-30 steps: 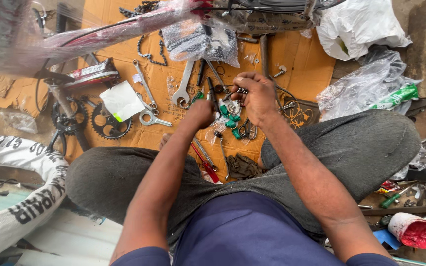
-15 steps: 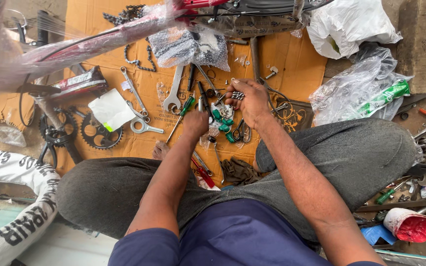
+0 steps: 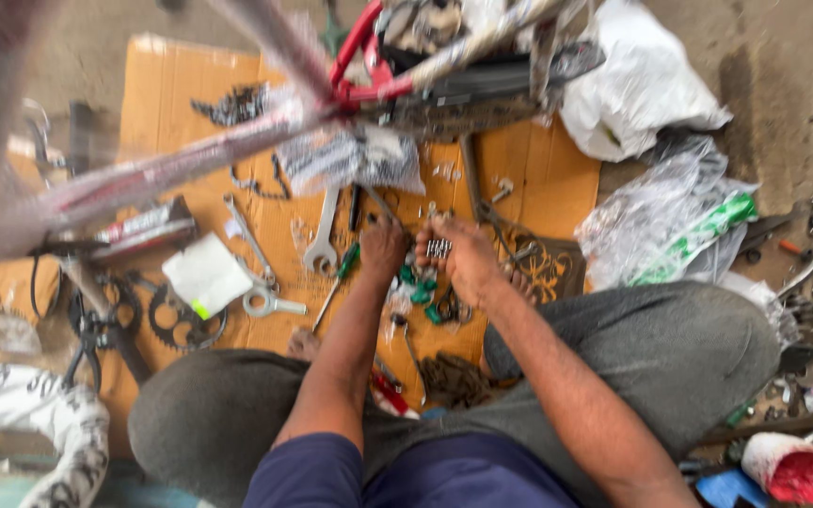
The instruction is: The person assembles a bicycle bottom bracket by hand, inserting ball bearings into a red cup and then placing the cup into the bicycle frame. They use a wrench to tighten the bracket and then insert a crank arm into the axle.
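Ribbed metal part (image 3: 438, 249) between hands (image 3: 468, 259)

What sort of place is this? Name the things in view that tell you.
Probably an informal bicycle repair spot on the ground: a plastic-wrapped bicycle frame, a chainring and spanners lie on flattened cardboard, where a seated person works.

Bike repair workshop, floor-level: flattened cardboard (image 3: 557, 179) on concrete as work mat, spanners (image 3: 320, 246) near centre, chainring (image 3: 185, 325) at 9 o'clock, bicycle frame (image 3: 265, 150) at 12, pliers at 3.
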